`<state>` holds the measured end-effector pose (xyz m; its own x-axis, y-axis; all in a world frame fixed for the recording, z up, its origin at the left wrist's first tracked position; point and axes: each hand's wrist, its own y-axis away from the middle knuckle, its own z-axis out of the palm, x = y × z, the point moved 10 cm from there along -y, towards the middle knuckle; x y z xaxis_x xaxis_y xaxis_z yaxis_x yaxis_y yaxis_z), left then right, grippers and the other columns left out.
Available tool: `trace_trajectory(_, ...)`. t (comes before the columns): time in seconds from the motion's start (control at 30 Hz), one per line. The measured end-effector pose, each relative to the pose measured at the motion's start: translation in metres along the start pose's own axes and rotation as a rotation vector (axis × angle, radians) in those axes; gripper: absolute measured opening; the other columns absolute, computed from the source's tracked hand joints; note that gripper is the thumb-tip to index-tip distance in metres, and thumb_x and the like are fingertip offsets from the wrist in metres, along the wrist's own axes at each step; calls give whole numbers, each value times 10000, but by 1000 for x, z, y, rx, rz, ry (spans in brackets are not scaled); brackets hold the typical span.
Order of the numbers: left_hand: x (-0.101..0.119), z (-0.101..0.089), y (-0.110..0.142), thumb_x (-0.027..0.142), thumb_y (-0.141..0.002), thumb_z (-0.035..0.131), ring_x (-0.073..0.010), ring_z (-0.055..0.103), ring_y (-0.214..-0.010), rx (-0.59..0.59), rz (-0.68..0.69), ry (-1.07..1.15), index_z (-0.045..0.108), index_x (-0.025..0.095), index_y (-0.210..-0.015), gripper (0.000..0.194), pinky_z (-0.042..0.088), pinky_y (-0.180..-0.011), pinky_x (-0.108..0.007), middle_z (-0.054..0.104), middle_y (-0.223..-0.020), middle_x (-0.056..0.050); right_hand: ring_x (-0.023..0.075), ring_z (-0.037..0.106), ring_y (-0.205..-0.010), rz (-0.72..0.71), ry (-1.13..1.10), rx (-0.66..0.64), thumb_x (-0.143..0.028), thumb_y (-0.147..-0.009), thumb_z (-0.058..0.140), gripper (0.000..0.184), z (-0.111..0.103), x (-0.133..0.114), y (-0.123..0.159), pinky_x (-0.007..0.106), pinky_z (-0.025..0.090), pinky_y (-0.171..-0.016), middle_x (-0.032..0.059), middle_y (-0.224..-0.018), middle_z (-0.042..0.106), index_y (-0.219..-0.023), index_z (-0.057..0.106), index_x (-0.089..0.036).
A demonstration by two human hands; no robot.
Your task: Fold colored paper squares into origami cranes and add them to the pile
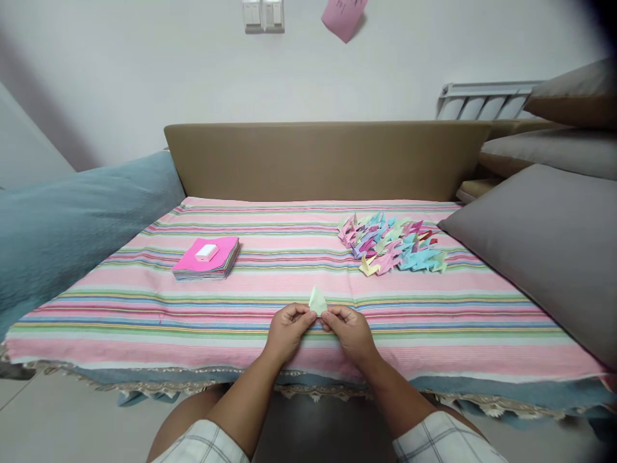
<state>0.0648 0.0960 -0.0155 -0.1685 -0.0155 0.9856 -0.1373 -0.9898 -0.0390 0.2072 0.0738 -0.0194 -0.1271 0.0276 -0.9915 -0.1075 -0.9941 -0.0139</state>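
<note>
A small pale green folded paper [317,300] stands with its point up between my two hands, just above the striped cloth. My left hand [288,329] pinches its lower left corner between thumb and fingers. On the other side, my right hand [351,330] grips the lower right corner in the same way. The thumbs nearly meet at the paper's bottom edge, and the fingertips behind it are partly hidden. Beyond my right hand lies a pile of folded paper cranes [393,244] in pink, blue, green, yellow and purple.
At the left is a stack of square coloured paper [226,262], a pink-and-white eraser-like block [207,253] on top. The striped cloth [279,225] covers the seat. Grey cushions [544,238] border the right, a blue padded armrest [96,212] the left, and a brown backrest [318,161] the rear.
</note>
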Motion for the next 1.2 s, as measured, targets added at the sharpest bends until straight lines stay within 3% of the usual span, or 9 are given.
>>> trace_trajectory(0.13,-6,3,-1,367,-588,773,-178,627,-781,-55,-45,30,710,153,-793,303,487,-761,-291,705,-856,-59,136,558,-569,-29,16,15,-457,-647,684,310,-4,-3,0,275,468,-606,2,-572,619,-720,672,-156)
trace_trajectory(0.37,-10,2,-2,346,-570,789,-136,617,-631,-26,-82,61,678,140,-705,270,493,-661,-259,682,-680,-26,139,578,-600,-33,-9,-25,-438,-686,669,292,-3,2,-2,278,470,-634,10,-619,647,-766,682,-158)
trace_trajectory(1.2,-5,2,2,334,-572,789,-91,584,-542,54,-57,141,552,141,-666,319,473,-587,-213,604,-561,28,122,594,-565,47,-209,32,-383,-623,742,259,2,20,-5,249,480,-575,-3,-602,657,-729,649,-166)
